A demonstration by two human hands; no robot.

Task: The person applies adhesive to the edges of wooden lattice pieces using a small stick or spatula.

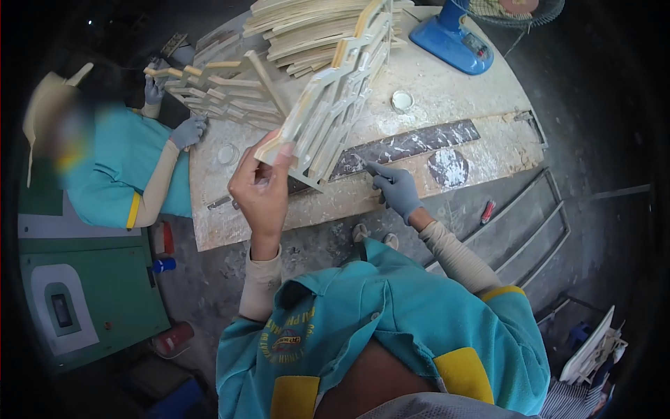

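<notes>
My bare left hand [259, 190] is closed on the near corner of a wooden lattice frame [333, 91] with zigzag slats. The frame stands tilted up over the worktable [433, 101]. My right hand [396, 190], in a grey glove, is right of the frame's lower end, above the table's near edge. Its fingers are bent together, and whatever they hold is too small to make out. Beneath the frame and near my right fingertips lies a dark, white-smeared strip [412, 145]. A round white-smeared patch [448, 168] is to its right.
A co-worker [132, 157] at the left handles another lattice frame [223, 91]. Stacked wooden pieces [300, 31] lie at the back. A blue fan base [453, 42], a white pot [402, 102] and a second pot [227, 154] stand on the table. Metal frames [520, 223] lie on the floor.
</notes>
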